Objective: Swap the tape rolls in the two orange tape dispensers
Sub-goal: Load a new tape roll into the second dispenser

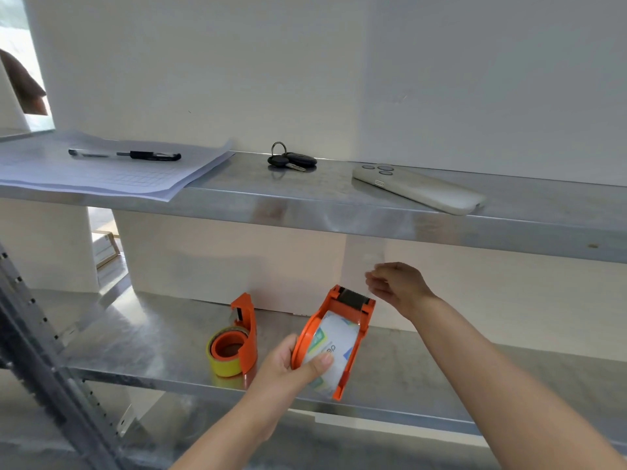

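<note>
My left hand (291,371) grips an orange tape dispenser (356,310) above the lower shelf, thumb pressed on its clear tape roll with a white printed core (334,340). My right hand (397,286) hovers just right of the dispenser's cutter end, fingers pinched together; a faint strip of clear tape seems to run up from them. The second orange dispenser (246,330) stands on the lower shelf to the left, holding a yellow tape roll (224,362).
The metal lower shelf (424,368) carries the work. The upper shelf (339,205) holds gridded paper sheets (112,174) with a black pen (125,155), a key bunch (291,160) and a phone in a beige case (420,189). A perforated rack post (51,351) slants at left.
</note>
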The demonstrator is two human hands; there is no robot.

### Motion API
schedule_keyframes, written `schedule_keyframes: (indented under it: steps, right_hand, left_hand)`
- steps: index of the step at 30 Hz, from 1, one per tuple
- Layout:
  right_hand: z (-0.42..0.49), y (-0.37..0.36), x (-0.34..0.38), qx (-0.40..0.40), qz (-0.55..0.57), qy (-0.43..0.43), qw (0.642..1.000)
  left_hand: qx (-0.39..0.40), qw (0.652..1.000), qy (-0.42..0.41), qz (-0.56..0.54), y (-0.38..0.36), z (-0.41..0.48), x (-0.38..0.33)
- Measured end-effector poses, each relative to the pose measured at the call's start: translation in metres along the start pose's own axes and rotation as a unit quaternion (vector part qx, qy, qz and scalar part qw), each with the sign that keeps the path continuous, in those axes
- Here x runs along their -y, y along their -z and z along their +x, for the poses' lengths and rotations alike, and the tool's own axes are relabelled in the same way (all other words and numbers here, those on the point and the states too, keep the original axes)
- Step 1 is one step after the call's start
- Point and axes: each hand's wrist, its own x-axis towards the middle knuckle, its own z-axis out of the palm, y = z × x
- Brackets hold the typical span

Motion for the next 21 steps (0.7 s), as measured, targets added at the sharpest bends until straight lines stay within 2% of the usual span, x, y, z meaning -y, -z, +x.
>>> schedule_keyframes:
  steps: [3,5,8,11,13,17,19,21]
  right_hand:
    - [0.001,0.002,-0.008,0.028,-0.008,-0.056,0.998]
    - [0.003,0.004,-0.019,0.049,0.025,-0.114,0.992]
    - [-0.001,0.007,-0.038,0.124,0.078,-0.2,0.969]
    - [-0.011,0.003,-0.054,0.214,0.154,-0.215,0.94]
    - [-0.016,-0.003,-0.064,0.207,0.238,-0.232,0.92]
    - [-0.035,-0.012,-0.082,0.237,0.359,-0.188,0.883]
    - [-0.051,-0.016,-0.083,0.262,0.339,-0.15,0.891]
    - [-0.061,-0.017,-0.084,0.271,0.283,-0.122,0.912]
  left_hand:
    - [0.009,1.0,-0.011,0.004,0.0,-0.003,0.0]
    - [0.017,1.0,-0.01,-0.005,0.001,-0.004,0.001]
    - [0.025,0.997,-0.004,-0.069,0.001,-0.006,0.001]
    - [0.025,0.99,0.009,-0.14,-0.001,-0.006,0.001]
    - [0.024,0.981,0.027,-0.19,-0.003,-0.005,0.004]
    - [0.034,0.952,0.052,-0.299,-0.004,-0.002,0.008]
    - [0.037,0.927,0.068,-0.367,-0.005,0.001,0.01]
    - [0.031,0.916,0.082,-0.391,-0.008,0.005,0.014]
